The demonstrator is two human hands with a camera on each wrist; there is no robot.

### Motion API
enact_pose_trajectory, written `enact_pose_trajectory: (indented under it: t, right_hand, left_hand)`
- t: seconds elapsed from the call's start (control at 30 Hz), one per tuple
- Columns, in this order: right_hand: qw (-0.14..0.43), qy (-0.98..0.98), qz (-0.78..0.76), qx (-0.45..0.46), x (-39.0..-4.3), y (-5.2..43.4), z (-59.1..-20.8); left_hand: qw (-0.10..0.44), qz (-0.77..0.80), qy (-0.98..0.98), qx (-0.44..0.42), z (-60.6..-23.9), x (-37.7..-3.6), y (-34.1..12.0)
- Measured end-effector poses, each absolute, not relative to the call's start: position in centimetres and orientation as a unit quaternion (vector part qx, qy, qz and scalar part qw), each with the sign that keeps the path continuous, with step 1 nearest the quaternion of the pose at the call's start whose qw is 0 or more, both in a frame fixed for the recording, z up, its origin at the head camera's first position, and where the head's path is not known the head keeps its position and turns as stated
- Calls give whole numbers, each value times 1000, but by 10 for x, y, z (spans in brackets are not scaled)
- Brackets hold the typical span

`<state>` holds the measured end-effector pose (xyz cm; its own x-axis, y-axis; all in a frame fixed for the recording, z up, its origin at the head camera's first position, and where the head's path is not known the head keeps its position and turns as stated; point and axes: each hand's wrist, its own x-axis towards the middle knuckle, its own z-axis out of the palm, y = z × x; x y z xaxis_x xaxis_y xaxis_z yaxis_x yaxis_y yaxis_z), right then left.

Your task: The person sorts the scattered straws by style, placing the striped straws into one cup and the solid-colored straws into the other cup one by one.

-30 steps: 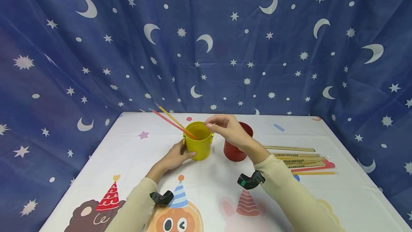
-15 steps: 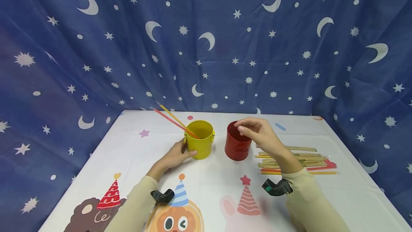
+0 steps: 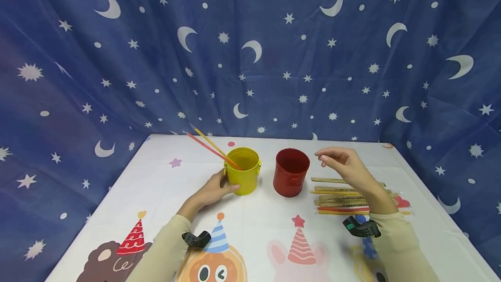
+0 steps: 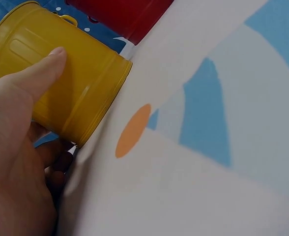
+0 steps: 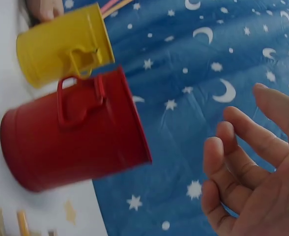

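Observation:
My left hand (image 3: 209,191) holds the side of a small yellow bucket (image 3: 245,183), the thumb across its front and the fingers around behind. Two slim sticks lean out of it to the left, one red (image 3: 204,145) and one yellow (image 3: 206,138), both with pale ends. To its right stands a red bucket (image 3: 288,182), upright, nothing showing inside. My right hand (image 3: 347,166) hovers right of the red bucket, fingers loosely bent and holding nothing. In the right wrist view, the red bucket's handle loop (image 5: 66,110) shows on its side.
Under my right forearm lies a pile of slim sticks (image 3: 340,200), several in tan printed wrappers, others red or yellow. A white tablecloth (image 3: 250,225) with party-animal prints covers the table. Behind it hangs a blue curtain (image 3: 219,68) with moons and stars.
My right hand has moved right, from the yellow bucket's rim over the red bucket to beyond it. The left hand and both buckets stay in place.

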<state>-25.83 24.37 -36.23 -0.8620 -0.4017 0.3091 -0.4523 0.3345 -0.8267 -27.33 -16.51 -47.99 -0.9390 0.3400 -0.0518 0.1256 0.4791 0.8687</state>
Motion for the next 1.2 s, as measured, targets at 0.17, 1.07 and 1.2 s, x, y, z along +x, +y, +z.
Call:
enact_pose_trajectory:
  t: [0.17,1.07,1.2]
  right_hand:
    - [2,-840,481,249,-262,261,-371]
    - [-190,-869,402,215,-293,322,-438]
    - [-177,-879,389,212,-293,322,-441]
  left_hand:
    - [109,491,853,137,-480,-273,-165]
    - [111,483,859,130,-480,-272,-162]
    - [111,485,858,130,-480,-272,-162]
